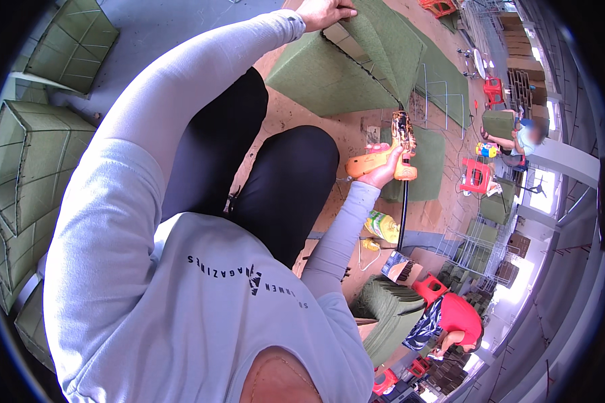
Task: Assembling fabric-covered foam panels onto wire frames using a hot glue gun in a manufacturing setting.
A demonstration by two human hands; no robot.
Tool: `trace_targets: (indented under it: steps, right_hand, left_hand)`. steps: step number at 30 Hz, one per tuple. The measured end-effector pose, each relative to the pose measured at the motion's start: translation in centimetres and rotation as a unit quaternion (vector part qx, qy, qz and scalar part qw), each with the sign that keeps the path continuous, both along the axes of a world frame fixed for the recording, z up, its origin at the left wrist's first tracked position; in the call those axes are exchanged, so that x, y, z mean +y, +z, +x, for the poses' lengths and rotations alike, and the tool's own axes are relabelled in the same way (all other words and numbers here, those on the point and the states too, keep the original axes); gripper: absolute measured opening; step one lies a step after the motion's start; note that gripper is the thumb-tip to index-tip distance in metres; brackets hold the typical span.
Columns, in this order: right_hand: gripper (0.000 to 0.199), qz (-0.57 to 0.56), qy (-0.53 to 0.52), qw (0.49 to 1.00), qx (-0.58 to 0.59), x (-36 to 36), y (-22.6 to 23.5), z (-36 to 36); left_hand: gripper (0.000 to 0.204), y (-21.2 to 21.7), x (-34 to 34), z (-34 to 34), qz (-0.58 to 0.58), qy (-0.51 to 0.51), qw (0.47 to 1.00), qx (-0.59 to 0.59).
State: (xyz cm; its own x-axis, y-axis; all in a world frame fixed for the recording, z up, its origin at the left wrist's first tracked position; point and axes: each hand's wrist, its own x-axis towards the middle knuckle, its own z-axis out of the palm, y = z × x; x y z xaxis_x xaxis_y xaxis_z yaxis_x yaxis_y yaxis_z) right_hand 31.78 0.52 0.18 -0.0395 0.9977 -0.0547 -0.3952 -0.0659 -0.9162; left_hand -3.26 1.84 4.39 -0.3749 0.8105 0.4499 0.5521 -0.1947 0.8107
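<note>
Green fabric panel [356, 57] pinned under left hand [324, 11]; right hand [385, 173] grips orange staple gun [383, 158].

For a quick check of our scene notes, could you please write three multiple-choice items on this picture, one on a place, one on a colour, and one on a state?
1. Where does the left hand rest?
A. on the folded green felt panel
B. on the red stool
C. on the person's knee

2. What colour is the tool in the right hand?
A. blue
B. orange
C. white

3. What is the state of the right hand?
A. open and flat on the floor
B. closed round the tool's handle
C. tucked in a pocket

Answers:
1. A, the fingers press on the upper edge of the green panel near the top of the picture.
2. B, the tool's body is orange, with a dark hose leading down from it.
3. B, the fingers wrap the handle, the tool's tip pointing at the panel's corner.
</note>
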Motion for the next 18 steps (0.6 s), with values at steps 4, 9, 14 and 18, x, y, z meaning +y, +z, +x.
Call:
trace_targets:
  steps: [4,9,14,18]
  right_hand:
    - [0.030,0.009,0.011,1.000,-0.002,-0.2,-0.2,-0.5]
    - [0.034,0.017,0.025,0.999,-0.024,-0.7,0.0,-1.3]
    - [0.034,0.010,0.053,0.999,-0.003,-1.0,-0.1,-1.5]
    - [0.034,0.021,0.060,0.998,-0.011,-1.3,0.0,-2.0]
  left_hand:
    - [0.022,0.3,-0.1,0.0,0.010,-0.013,1.000,0.004]
    - [0.022,0.4,-0.2,0.3,0.008,-0.001,1.000,0.002]
    - [0.021,0.6,-0.1,0.1,0.011,-0.007,1.000,0.003]
    - [0.021,0.9,-0.3,0.2,-0.008,-0.014,1.000,0.008]
